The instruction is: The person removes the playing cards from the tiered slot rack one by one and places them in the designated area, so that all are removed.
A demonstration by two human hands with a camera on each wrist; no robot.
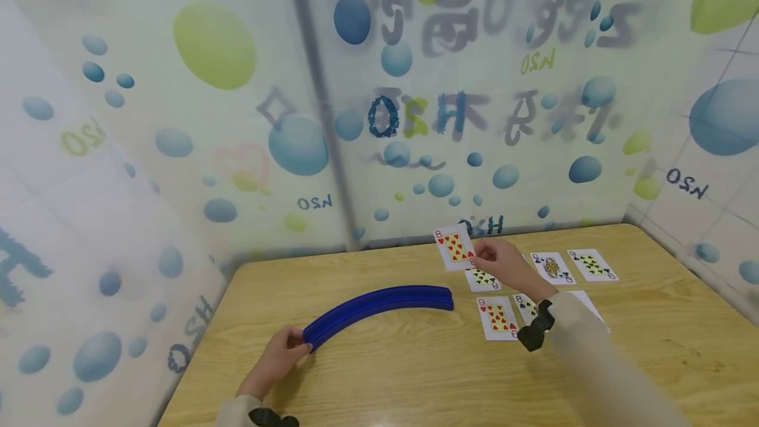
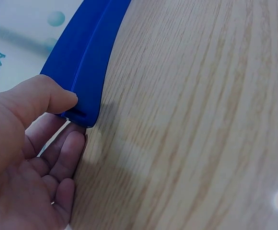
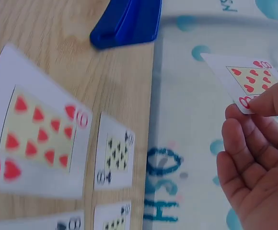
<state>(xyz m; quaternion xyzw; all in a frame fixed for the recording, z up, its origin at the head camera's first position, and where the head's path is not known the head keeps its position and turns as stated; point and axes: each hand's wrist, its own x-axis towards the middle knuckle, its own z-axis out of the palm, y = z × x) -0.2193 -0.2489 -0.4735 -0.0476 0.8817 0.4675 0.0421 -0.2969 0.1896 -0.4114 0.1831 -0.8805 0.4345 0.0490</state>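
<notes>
A long curved blue card holder (image 1: 379, 300) lies on the wooden table. My left hand (image 1: 277, 356) pinches its near left end; in the left wrist view the thumb (image 2: 57, 96) presses on top of the grooved end, with fingers beneath. My right hand (image 1: 506, 263) holds up an eight of hearts (image 1: 454, 247) by its lower right corner, between thumb and fingertips. That card is raised beyond the holder's right end, face towards me. In the right wrist view, the same eight of hearts (image 3: 249, 79) shows against the patterned wall covering.
Face-up cards lie in two rows at the right. A nine of hearts (image 1: 498, 318), an eight of spades (image 1: 524, 305) and a sleeve-covered card (image 1: 593, 308) form the front row. Behind are a partly hidden clubs card (image 1: 483, 280), a queen (image 1: 553, 268) and another black card (image 1: 593, 265).
</notes>
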